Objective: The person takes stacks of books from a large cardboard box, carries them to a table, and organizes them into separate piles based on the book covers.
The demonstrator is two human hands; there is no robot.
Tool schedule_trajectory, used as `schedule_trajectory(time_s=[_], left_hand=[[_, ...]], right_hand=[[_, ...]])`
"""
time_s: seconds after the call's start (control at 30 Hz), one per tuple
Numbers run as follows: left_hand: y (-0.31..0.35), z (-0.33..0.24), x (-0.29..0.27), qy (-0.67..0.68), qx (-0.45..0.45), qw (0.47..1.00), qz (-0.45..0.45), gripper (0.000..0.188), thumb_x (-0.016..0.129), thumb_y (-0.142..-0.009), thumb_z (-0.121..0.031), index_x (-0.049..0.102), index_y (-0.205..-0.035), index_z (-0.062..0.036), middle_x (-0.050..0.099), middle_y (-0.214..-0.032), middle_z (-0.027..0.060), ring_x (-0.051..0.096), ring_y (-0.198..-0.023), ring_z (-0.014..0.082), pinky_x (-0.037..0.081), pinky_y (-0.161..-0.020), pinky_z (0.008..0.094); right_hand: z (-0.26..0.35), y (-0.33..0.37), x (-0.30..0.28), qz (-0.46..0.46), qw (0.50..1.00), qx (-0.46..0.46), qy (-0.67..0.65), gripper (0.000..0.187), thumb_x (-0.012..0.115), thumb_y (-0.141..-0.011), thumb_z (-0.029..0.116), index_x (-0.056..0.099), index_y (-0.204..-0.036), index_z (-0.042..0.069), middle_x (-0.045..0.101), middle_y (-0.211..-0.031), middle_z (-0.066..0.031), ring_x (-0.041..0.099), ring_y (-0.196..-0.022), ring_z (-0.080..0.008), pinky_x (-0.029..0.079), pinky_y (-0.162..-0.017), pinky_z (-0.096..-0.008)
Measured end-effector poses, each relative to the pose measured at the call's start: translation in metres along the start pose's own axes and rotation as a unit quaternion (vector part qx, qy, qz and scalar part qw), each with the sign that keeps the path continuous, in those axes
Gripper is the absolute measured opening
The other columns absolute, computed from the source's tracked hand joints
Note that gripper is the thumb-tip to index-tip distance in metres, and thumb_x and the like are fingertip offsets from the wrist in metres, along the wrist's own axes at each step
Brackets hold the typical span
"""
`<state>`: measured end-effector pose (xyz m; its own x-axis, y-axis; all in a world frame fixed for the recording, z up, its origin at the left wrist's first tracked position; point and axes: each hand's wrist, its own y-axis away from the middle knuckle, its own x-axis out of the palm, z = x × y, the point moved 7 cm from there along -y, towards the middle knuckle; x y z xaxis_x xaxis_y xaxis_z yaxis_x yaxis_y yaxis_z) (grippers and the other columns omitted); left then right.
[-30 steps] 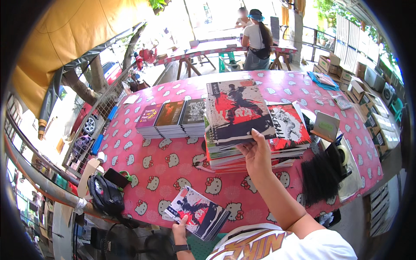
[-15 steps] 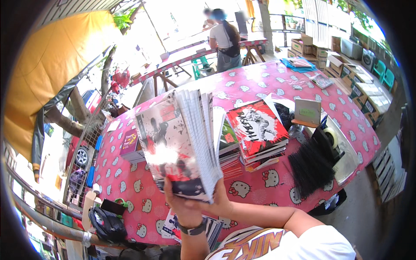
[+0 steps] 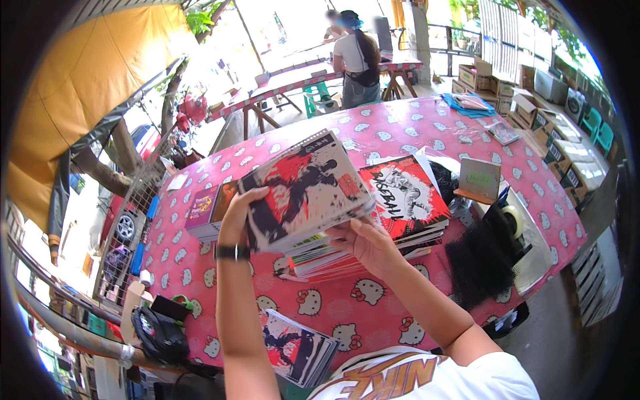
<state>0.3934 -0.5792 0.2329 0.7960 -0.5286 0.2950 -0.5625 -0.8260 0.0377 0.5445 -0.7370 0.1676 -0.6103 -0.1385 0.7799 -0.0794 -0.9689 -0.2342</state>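
Note:
A thick stack of spiral notebooks [image 3: 303, 190], its top cover pale with a dark figure and red splashes, is held tilted above the table. My left hand [image 3: 239, 212] grips its left edge, thumb on the cover. My right hand [image 3: 370, 245] closes on its lower right corner, with some fingers hidden beneath. Just right of it lies a pile of notebooks [image 3: 408, 200] with a red, black and white baseball cover. More notebooks [image 3: 320, 263] lie partly hidden under the held stack. Close to my body rests another pile of notebooks [image 3: 293, 350] with a similar figure cover.
Purple-covered books [image 3: 200, 210] lie at the left on the pink patterned table [image 3: 307, 300]. To the right are black mesh-like strips [image 3: 477, 270], a tape dispenser [image 3: 510, 223] and a small stand [image 3: 479, 180]. A person [image 3: 357, 60] stands by a far table; cardboard boxes [image 3: 477, 77] sit behind right.
The held notebooks have turned from upright and fanned to a flatter, squared stack. My left hand moved up to the left edge, and my right hand shifted to the lower right corner.

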Motion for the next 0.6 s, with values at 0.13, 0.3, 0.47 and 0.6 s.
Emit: schedule_trajectory(time_s=[0.13, 0.3, 0.47, 0.6], left_hand=[[-0.037, 0.026, -0.035, -0.172, -0.111, 0.979, 0.008, 0.041, 0.072, -0.066, -0.017, 0.057, -0.101, -0.0006, 0.063, -0.088, 0.0069, 0.062, -0.068, 0.0144, 0.051, -0.059, 0.0244], [-0.041, 0.002, -0.043, -0.313, 0.130, 0.940, -0.022, 0.068, 0.078, -0.063, -0.024, 0.046, -0.118, 0.0012, 0.057, -0.108, 0.0083, 0.054, -0.096, 0.0158, 0.042, -0.086, 0.0285], [0.054, 0.017, -0.104, -0.111, 0.162, 0.961, -0.193, 0.088, 0.054, -0.076, -0.058, 0.021, -0.138, -0.0045, 0.025, -0.141, 0.0162, 0.021, -0.131, 0.0266, 0.013, -0.104, 0.0480], [0.248, 0.109, -0.187, -0.115, 0.204, 0.842, -0.485, 0.063, 0.059, -0.083, -0.027, 0.032, -0.131, 0.0026, 0.038, -0.131, 0.0141, 0.036, -0.121, 0.0193, 0.028, -0.100, 0.0344]], right_hand=[[-0.035, 0.035, -0.007, -0.007, 0.963, 0.144, 0.227, 0.042, 0.057, -0.085, 0.017, 0.044, -0.121, -0.001, 0.056, -0.112, -0.0127, 0.054, -0.105, -0.0218, 0.044, -0.089, -0.0343], [-0.069, 0.067, -0.007, 0.099, 0.928, 0.268, 0.239, 0.039, 0.059, -0.084, 0.016, 0.047, -0.117, 0.000, 0.057, -0.109, -0.0103, 0.055, -0.101, -0.0176, 0.044, -0.087, -0.0308], [-0.147, 0.082, -0.058, 0.084, 0.866, 0.366, 0.329, 0.039, 0.060, -0.084, 0.024, 0.050, -0.114, 0.001, 0.057, -0.108, -0.0060, 0.054, -0.100, -0.0135, 0.043, -0.085, -0.0290], [-0.209, 0.084, -0.072, 0.096, 0.814, 0.309, 0.482, 0.051, 0.057, -0.083, 0.039, 0.050, -0.113, -0.002, 0.057, -0.106, -0.0104, 0.055, -0.098, -0.0161, 0.044, -0.084, -0.0313]])
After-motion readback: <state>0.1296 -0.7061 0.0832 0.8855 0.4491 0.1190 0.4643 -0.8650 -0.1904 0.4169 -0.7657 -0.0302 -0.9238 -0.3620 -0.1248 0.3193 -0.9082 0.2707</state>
